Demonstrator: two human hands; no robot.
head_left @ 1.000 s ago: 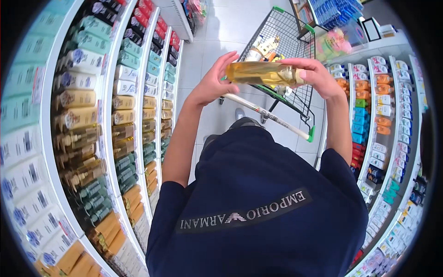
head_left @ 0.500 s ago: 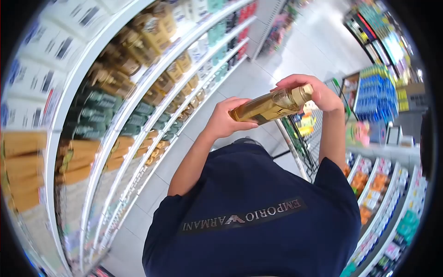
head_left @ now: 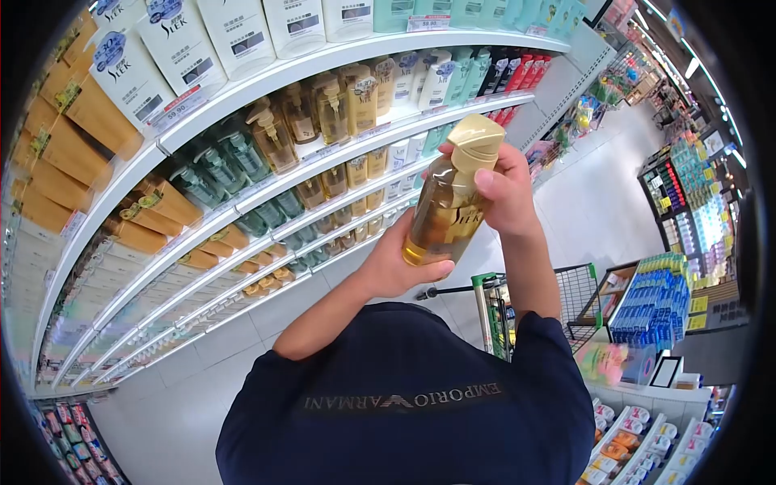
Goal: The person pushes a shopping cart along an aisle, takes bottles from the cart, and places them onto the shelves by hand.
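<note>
A clear bottle of amber liquid [head_left: 443, 212] with a gold pump top is tilted in front of the chest, its printed front partly facing the camera. My left hand [head_left: 398, 263] holds its lower end, thumb across the base. Around the neck and upper side, my right hand [head_left: 505, 190] is closed, with the thumb just below the gold top. Behind the bottle, similar amber pump bottles [head_left: 331, 109] stand on a shelf beside green-grey pump bottles [head_left: 217, 170] and white ones.
White shelving [head_left: 356, 50] curves across the left and top, stocked with white boxes [head_left: 182, 44] and orange packs [head_left: 81, 121]. A green-handled wire cart [head_left: 578, 295] is right of my right forearm. Beyond it sits a display of blue packs [head_left: 653, 303].
The view has turned left toward the shelves, and the cart now appears lower. The bottle has gone from nearly level to steeply tilted, pump top up, with both hands still on it.
</note>
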